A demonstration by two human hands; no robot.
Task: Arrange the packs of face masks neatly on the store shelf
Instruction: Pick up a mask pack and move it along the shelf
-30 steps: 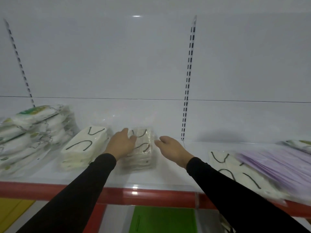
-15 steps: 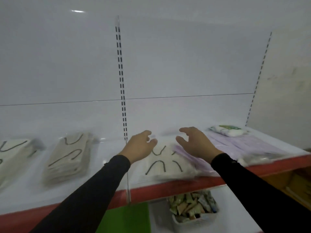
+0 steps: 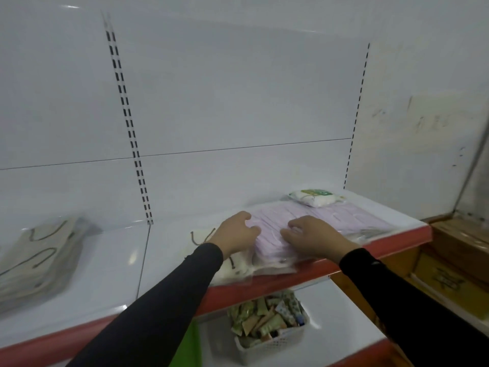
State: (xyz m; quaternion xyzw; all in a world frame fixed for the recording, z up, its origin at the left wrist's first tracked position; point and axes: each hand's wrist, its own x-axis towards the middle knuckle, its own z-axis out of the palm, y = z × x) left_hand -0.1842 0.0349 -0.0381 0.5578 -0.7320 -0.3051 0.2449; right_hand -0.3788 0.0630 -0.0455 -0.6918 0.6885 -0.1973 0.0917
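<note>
we are finding no text that we can read anywhere here. the small white and green pack (image 3: 316, 197) at the back of the shelf (image 3: 397, 217) is showing a green printed patch, too blurred to make out. the cardboard box (image 3: 447, 282) at the right is carrying a dark mark, also unreadable.
</note>
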